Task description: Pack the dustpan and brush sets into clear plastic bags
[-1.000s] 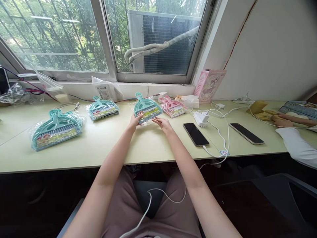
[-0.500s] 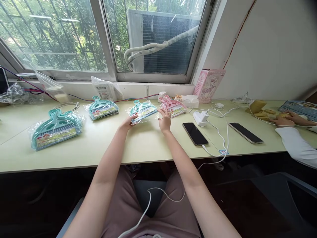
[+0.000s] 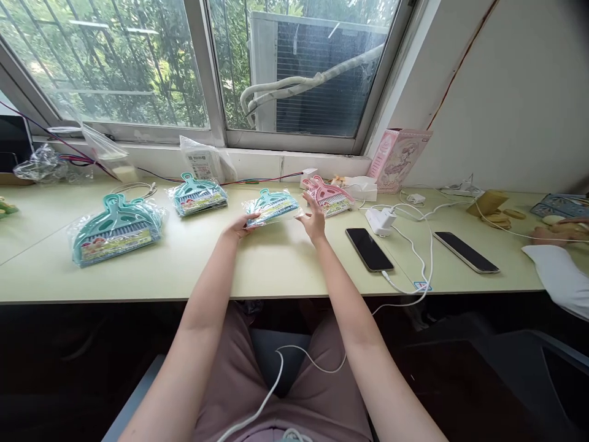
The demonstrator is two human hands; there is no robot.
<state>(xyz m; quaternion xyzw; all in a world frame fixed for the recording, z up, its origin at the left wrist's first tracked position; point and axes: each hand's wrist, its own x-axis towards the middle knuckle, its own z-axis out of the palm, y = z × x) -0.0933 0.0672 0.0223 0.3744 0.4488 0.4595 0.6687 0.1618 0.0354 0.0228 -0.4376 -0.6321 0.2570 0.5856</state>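
A teal mini dustpan-and-brush set (image 3: pixel 276 207) in clear wrap is tilted back just above or on the table; which one I cannot tell. My left hand (image 3: pixel 239 226) grips its lower left corner, thumb on top. At its right end my right hand (image 3: pixel 315 222) has its fingers raised and apart, the thumb at or against the edge of the wrap. Behind the right fingers lies a pink wrapped dustpan set (image 3: pixel 332 197). Two more groups of teal wrapped dustpan sets lie to the left, a smaller stack (image 3: pixel 199 196) and a large nearer one (image 3: pixel 115 230).
Right of my hands are a black phone (image 3: pixel 369 250) on a white cable, a white charger (image 3: pixel 381 220) and a second phone (image 3: pixel 466 252). A pink box (image 3: pixel 399 159) stands by the window. Another person's hand (image 3: pixel 550 236) and white sleeve (image 3: pixel 559 270) are at the far right.
The held teal set has come down and tipped flatter. My right hand has let go of its lower right edge and lifted its fingers. The view has turned slightly left.
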